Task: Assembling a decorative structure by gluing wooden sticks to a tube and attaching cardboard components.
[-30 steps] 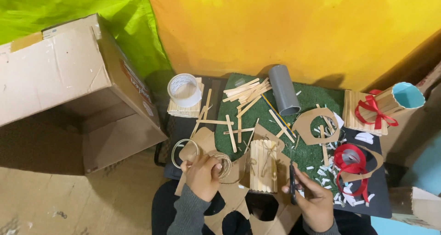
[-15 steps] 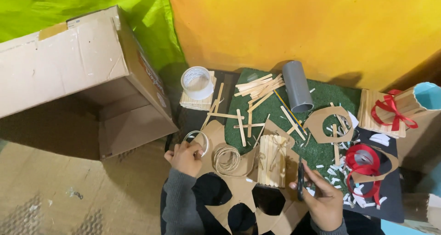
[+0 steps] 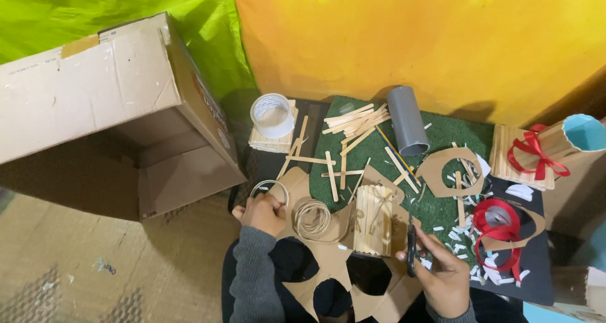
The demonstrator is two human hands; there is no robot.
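The left hand (image 3: 262, 212) has its fingers closed on a thin ring (image 3: 270, 187) just beside a twine coil (image 3: 312, 219). The right hand (image 3: 442, 276) grips dark scissors (image 3: 411, 250), fingers clamped, next to the stick-built holder (image 3: 374, 219) on cut cardboard (image 3: 328, 269).

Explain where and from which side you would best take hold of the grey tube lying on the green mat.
Grip the grey tube around its middle, coming from above, fingers across its width. It lies flat on the green mat, long sides mostly bare, open end facing the person.
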